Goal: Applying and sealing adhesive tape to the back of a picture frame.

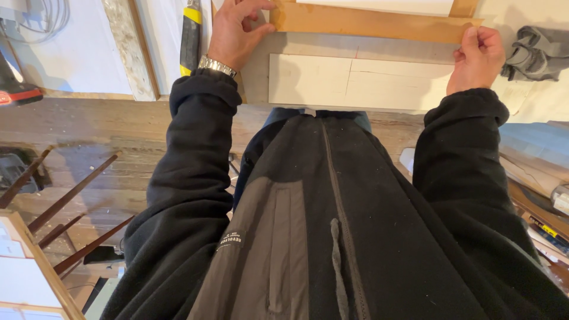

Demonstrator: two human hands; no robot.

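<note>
Wooden strip (367, 24): bare, matt, edges rough. White board (355, 83): smooth, matt, pencil-marked. Wristwatch (216, 65): polished metal band. Jacket (332, 237): black fleece, linty. Floorboards (89, 148): worn, rough wood. Grey cloth (536, 53): crumpled.

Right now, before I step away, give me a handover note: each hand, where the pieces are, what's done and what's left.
Left hand: pinching the left end of the wooden strip.
Right hand: pinching its right end.
The strip lies flat across the workbench, just beyond the white panel with pencil lines.
Done: strip held at both ends.
Left: no fastening visible. A yellow-black tool lies left of the left hand.
</note>
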